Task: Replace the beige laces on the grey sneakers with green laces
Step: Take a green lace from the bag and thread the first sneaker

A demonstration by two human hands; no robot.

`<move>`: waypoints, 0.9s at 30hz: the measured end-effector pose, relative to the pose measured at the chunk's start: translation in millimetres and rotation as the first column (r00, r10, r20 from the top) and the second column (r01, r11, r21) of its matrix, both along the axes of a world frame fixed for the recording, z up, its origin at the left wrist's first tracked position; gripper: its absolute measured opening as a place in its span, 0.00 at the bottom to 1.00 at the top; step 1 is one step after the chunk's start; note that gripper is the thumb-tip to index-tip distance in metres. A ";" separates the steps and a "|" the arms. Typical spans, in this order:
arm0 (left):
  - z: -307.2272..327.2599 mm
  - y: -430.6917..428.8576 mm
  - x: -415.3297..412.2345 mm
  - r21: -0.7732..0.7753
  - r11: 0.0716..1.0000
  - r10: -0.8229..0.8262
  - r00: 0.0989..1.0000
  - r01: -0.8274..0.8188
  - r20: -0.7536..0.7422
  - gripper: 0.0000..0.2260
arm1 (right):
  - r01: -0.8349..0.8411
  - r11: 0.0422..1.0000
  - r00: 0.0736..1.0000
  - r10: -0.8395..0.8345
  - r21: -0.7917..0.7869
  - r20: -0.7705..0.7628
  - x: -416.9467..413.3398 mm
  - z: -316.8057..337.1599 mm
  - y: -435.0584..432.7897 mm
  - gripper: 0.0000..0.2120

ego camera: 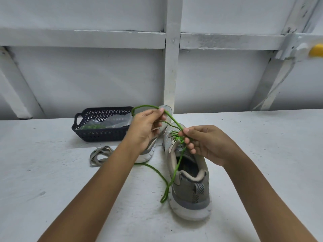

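Two hands pinch the green lace (158, 173): left hand (145, 128) on a raised loop, right hand (208, 144) just above the grey sneaker (190, 189). Beige laces (99, 155) lie left of the left wrist.

We see the left hand (146, 127) and right hand (208, 143) pinching a thin green lace (158, 172) above a grey mesh sneaker (189, 187). A dark plastic basket (97, 133) sits behind, with flat beige laces (99, 155) lying nearby.

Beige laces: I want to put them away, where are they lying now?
In the head view, the beige laces lie bunched on the white table, left of the left grey sneaker and in front of the dark basket.
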State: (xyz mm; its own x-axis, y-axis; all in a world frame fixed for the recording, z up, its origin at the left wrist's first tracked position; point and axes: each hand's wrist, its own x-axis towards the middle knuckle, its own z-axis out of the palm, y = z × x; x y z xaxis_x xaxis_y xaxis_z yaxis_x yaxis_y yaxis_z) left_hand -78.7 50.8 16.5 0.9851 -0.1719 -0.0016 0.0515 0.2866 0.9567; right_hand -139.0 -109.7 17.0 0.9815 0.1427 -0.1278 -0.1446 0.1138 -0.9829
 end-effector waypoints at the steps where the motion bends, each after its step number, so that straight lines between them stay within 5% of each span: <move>1: 0.6 1.5 4.0 0.008 0.999 0.036 0.999 -0.036 0.000 0.07 | -0.015 1.000 1.000 0.015 0.007 -0.004 -1.2 -0.2 -3.2 0.09; 6: 0.6 -4.9 2.1 0.283 0.957 0.049 0.998 -0.062 0.050 0.09 | 0.016 0.998 1.000 -0.018 0.054 0.022 -3.9 -0.7 -13.0 0.06; 12: -27.6 -35.0 -29.5 0.790 0.559 -0.127 0.916 -0.251 0.381 0.10 | 0.314 0.948 0.937 -0.300 -0.052 0.180 -1.2 -8.4 -26.0 0.06; 15: -35.4 -45.1 -41.7 0.895 0.346 -0.207 0.908 -0.280 0.364 0.17 | 0.386 0.920 0.911 -0.368 -0.071 0.188 -0.4 -18.9 -26.5 0.05; 17: -37.7 -47.1 -44.2 0.922 0.290 -0.205 0.925 -0.256 0.321 0.20 | 0.400 0.913 0.905 -0.381 -0.077 0.187 -0.1 -26.7 -22.9 0.06; 21: -37.3 -49.0 -43.2 0.924 0.312 -0.209 0.933 -0.219 0.292 0.19 | 0.420 0.901 0.895 -0.392 -0.107 0.211 0.2 -36.6 -19.4 0.06; 27: -38.9 -53.1 -41.0 0.796 0.586 -0.091 0.964 -0.150 0.249 0.09 | 0.450 0.893 0.876 -0.441 0.002 0.196 -0.8 -46.8 -15.5 0.07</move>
State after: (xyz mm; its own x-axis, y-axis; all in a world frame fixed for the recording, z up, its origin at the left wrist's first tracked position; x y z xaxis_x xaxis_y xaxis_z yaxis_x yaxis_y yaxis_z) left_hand -119.7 -2.2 -22.3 0.9760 -0.1891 0.1077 -0.2024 -0.6072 0.7684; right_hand -139.8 -125.2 -29.8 0.9462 -0.3166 0.0672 0.0975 0.0806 -0.9920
